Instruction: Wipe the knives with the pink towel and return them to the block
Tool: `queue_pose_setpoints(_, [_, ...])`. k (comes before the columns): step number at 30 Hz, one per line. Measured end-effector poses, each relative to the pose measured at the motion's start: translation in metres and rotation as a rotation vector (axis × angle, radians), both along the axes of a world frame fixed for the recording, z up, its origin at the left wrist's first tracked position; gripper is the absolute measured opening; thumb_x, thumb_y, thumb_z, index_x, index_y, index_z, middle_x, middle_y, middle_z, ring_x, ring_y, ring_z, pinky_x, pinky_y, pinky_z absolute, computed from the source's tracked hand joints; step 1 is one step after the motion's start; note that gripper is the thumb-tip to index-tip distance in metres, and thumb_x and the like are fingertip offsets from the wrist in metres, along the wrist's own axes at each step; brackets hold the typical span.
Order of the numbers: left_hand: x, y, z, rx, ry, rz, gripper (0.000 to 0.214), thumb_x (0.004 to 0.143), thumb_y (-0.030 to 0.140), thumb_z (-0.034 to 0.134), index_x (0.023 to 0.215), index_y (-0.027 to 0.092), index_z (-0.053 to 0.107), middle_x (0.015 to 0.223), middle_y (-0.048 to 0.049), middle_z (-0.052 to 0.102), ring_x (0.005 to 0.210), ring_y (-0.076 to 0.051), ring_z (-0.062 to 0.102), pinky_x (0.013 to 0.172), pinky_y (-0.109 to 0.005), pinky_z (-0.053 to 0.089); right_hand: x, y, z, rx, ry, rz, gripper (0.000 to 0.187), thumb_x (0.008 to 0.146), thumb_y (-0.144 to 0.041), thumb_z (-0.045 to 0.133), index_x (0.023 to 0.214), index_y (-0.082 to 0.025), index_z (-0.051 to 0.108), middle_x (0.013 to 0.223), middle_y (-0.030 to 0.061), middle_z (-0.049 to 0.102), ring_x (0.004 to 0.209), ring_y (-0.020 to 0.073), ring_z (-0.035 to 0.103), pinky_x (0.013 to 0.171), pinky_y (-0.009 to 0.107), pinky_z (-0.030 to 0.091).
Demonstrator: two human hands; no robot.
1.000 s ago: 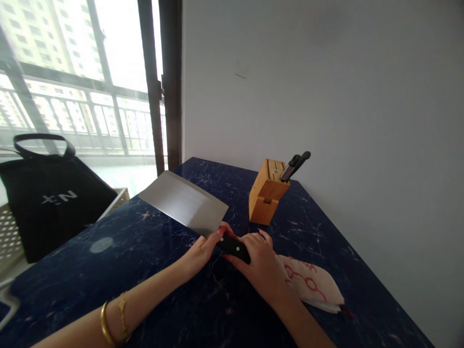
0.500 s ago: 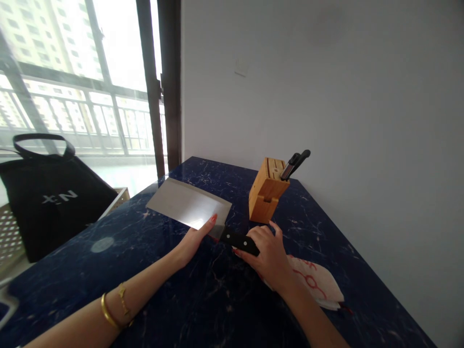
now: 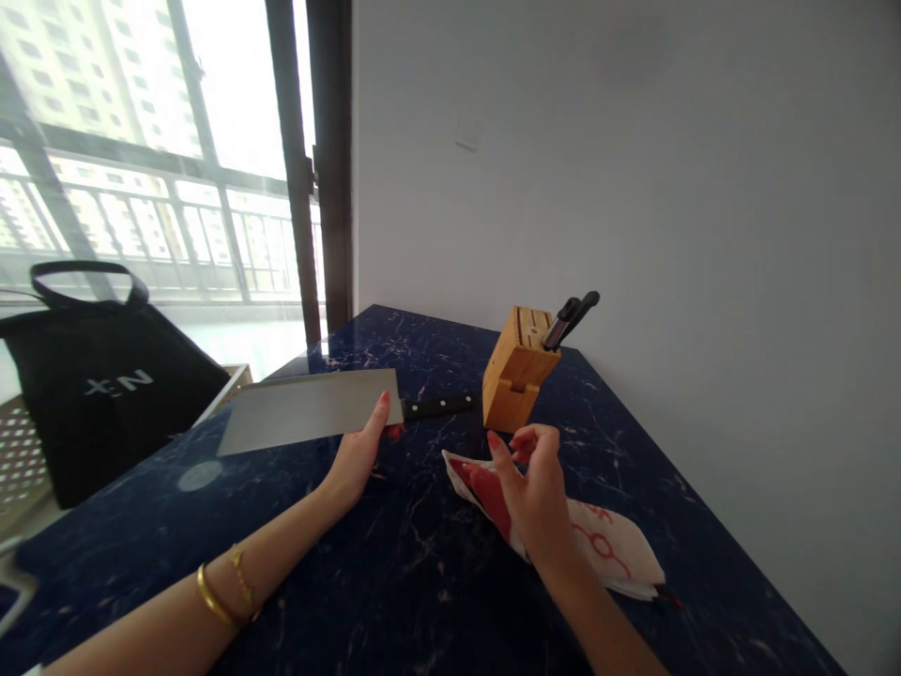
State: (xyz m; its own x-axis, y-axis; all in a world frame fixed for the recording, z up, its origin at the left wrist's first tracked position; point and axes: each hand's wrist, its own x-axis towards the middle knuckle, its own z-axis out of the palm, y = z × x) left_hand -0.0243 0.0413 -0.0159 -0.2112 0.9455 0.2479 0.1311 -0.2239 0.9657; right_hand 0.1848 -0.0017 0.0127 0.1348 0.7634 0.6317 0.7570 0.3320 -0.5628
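Observation:
A big cleaver (image 3: 310, 408) with a wide steel blade and a black riveted handle is held flat just above the dark blue marble table (image 3: 394, 582). My left hand (image 3: 356, 451) grips the blade at its heel, thumb on top. The handle points right toward the knife block and nothing holds it. My right hand (image 3: 535, 493) has its fingers curled on a white cloth with red print (image 3: 612, 549), lifting the cloth's left end off the table.
A wooden knife block (image 3: 517, 371) with black handles (image 3: 573, 317) in it stands near the back wall. A black tote bag (image 3: 91, 385) rests on a white perforated rack (image 3: 21, 451) at the left, before a large window.
My right hand let go of the cleaver handle and took up the cloth. My left hand swung the blade left, so it lies level with the handle pointing at the block.

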Motion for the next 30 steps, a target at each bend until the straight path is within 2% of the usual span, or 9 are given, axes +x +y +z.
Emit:
queue_pose_setpoints(4, [0.000,-0.001,0.000,0.021,0.065,0.097,0.044,0.077,0.057,0.040,0.064,0.018,0.056,0.071,-0.0033,0.060,0.076,-0.020,0.055,0.085,-0.030,0.038,-0.010,-0.005,-0.006,-0.171,-0.325,0.188,0.014,0.079,-0.035,0.050,0.084,-0.022,0.049,0.077,0.0020,0.056,0.071,0.0177,0.054,0.063,0.029,0.040])
queue_pose_setpoints(7, [0.006,-0.003,0.001,0.004,0.083,0.084,0.042,0.077,0.056,0.042,0.078,0.017,0.058,0.080,-0.0049,0.062,0.084,-0.022,0.056,0.086,-0.032,0.038,-0.016,-0.005,-0.016,-0.230,-0.572,0.174,0.015,0.075,-0.027,0.056,0.089,-0.022,0.055,0.085,0.0048,0.057,0.080,0.0225,0.054,0.066,0.032,0.041])
queue_pose_setpoints(10, [0.012,-0.005,0.001,0.025,0.098,0.027,0.040,0.078,0.052,0.043,0.090,0.017,0.057,0.092,-0.0058,0.062,0.093,-0.023,0.055,0.089,-0.032,0.036,-0.016,-0.004,-0.020,-0.243,-0.679,0.166,0.017,0.076,-0.017,0.052,0.092,-0.022,0.056,0.087,0.0064,0.058,0.079,0.0226,0.055,0.065,0.033,0.040])
queue_pose_setpoints(13, [0.014,-0.006,0.001,0.059,0.122,-0.003,0.037,0.078,0.050,0.044,0.090,0.017,0.058,0.093,-0.0048,0.062,0.096,-0.022,0.054,0.088,-0.030,0.037,-0.012,-0.003,-0.017,-0.235,-0.652,0.219,0.014,0.077,-0.013,0.047,0.083,-0.022,0.056,0.080,0.0044,0.058,0.075,0.0200,0.054,0.065,0.031,0.039])
queue_pose_setpoints(17, [0.015,-0.007,-0.001,0.023,0.211,-0.090,0.039,0.080,0.049,0.039,0.058,0.020,0.052,0.055,0.0005,0.054,0.060,-0.017,0.054,0.069,-0.028,0.042,-0.008,-0.001,-0.009,-0.162,-0.440,0.119,0.008,0.080,-0.016,0.044,0.076,-0.021,0.050,0.077,0.0026,0.054,0.073,0.0169,0.051,0.064,0.027,0.038])
queue_pose_setpoints(20, [0.019,-0.009,-0.002,-0.001,0.260,-0.224,0.046,0.083,0.049,0.033,0.047,0.021,0.044,0.042,0.0035,0.040,0.045,-0.014,0.046,0.061,-0.027,0.041,-0.007,0.002,-0.009,-0.110,-0.340,0.020,0.007,0.081,-0.019,0.042,0.078,-0.020,0.049,0.078,0.0031,0.052,0.073,0.0168,0.050,0.065,0.027,0.038])
queue_pose_setpoints(23, [0.025,-0.011,-0.004,-0.024,0.289,-0.258,0.046,0.083,0.048,0.032,0.047,0.021,0.042,0.042,0.0035,0.040,0.046,-0.014,0.046,0.060,-0.027,0.041,-0.008,0.005,-0.014,-0.114,-0.312,0.056,0.009,0.081,-0.019,0.043,0.085,-0.020,0.051,0.081,0.0036,0.053,0.076,0.0170,0.051,0.068,0.028,0.039])
queue_pose_setpoints(27, [0.032,-0.012,-0.009,-0.018,0.335,-0.114,0.039,0.081,0.047,0.037,0.053,0.021,0.046,0.051,0.0013,0.050,0.058,-0.016,0.053,0.065,-0.028,0.043,-0.016,0.005,-0.016,-0.133,-0.258,0.177,0.015,0.082,-0.018,0.043,0.092,-0.021,0.053,0.089,0.0042,0.055,0.085,0.0175,0.051,0.074,0.029,0.040])
queue_pose_setpoints(30, [0.032,-0.011,-0.012,0.018,0.349,-0.112,0.034,0.081,0.045,0.039,0.063,0.020,0.053,0.062,-0.0003,0.058,0.067,-0.017,0.056,0.069,-0.028,0.044,-0.025,0.003,-0.013,-0.121,-0.218,0.277,0.018,0.082,-0.016,0.042,0.094,-0.023,0.054,0.095,0.0040,0.056,0.090,0.0171,0.051,0.079,0.030,0.040])
